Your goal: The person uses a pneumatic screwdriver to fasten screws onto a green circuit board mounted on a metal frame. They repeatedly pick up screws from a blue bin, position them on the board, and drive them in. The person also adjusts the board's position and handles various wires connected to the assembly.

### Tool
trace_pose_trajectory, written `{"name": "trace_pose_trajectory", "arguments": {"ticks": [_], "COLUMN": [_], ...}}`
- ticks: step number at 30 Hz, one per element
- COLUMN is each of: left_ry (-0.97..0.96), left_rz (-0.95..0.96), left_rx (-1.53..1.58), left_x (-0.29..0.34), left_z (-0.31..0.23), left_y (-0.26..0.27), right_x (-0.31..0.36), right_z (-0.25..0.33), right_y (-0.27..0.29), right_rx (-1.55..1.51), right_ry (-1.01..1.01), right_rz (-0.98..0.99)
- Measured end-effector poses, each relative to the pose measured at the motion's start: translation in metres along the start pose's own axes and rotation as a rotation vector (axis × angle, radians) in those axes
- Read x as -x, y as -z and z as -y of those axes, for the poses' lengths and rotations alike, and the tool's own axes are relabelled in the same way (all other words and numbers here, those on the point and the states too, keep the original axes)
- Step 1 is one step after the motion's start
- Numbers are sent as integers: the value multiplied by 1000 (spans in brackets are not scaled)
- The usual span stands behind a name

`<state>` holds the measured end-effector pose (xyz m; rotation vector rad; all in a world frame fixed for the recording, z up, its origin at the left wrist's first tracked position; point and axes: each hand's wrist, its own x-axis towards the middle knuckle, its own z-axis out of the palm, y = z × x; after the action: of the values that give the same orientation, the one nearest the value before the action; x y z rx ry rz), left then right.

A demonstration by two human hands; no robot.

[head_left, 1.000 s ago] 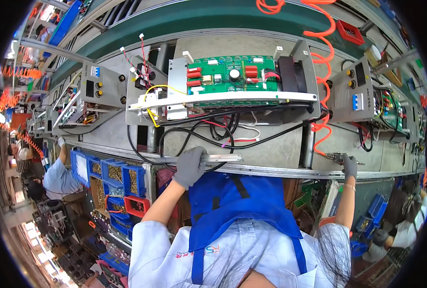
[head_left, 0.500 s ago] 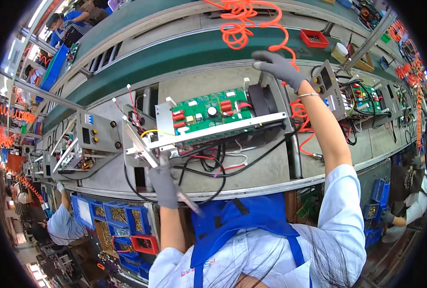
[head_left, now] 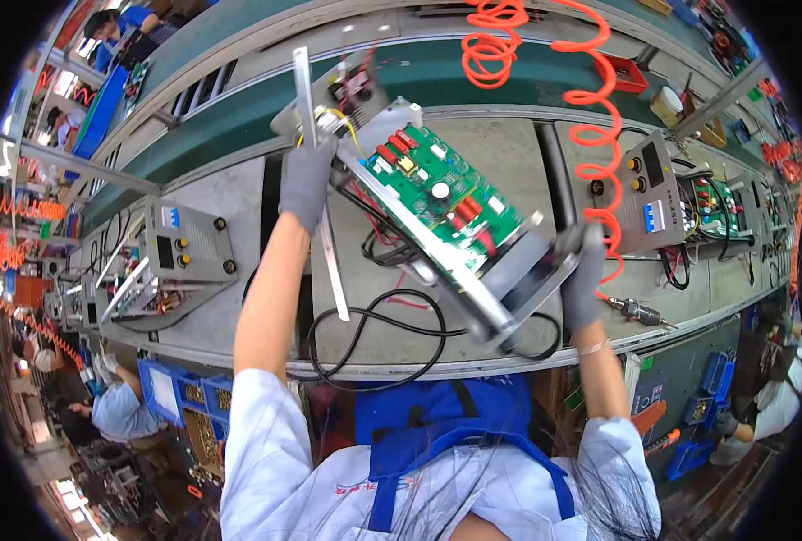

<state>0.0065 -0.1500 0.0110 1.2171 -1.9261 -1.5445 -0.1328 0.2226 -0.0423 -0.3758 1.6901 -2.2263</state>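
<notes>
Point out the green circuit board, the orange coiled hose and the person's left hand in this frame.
green circuit board [head_left: 432,194], head view, middle of its component face
orange coiled hose [head_left: 599,135], head view, a hanging coil
left hand [head_left: 307,178], head view, back of the grey glove

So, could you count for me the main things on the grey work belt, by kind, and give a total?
Open unit with green circuit board, held tilted by the left hand and right hand: 1
Grey units with knobs standing on the belt: 2
Orange coiled air hoses: 1
Loose black cable: 1
Total: 5
</notes>
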Motion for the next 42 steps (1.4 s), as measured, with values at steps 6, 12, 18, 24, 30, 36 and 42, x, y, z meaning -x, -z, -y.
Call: {"name": "trace_pose_trajectory", "arguments": {"ticks": [6,12,18,24,30,36,42], "left_ry": [-174,-467,-749,-848,-953,-452,27], "left_rz": [223,428,780,468,311,742,873], "left_rx": [-349,-787,-869,-1221,-1250,-920,-389], "left_x": [-81,-67,2,70,156,225,253], "left_z": [-43,-71,-77,-102,-119,-81,-62], "left_y": [-51,-91,-105,-81,12,17,-39], "right_x": [140,206,227,207,167,153,146], "right_z": [-10,-25,-55,-19,28,48,37], "right_y": [-66,-186,-274,-214,-18,42,-24], "right_rx": [249,246,340,279,558,299,167], "right_ry": [96,222,208,226,253,-240,-243], "right_rz": [269,443,656,924,195,205,818]}}
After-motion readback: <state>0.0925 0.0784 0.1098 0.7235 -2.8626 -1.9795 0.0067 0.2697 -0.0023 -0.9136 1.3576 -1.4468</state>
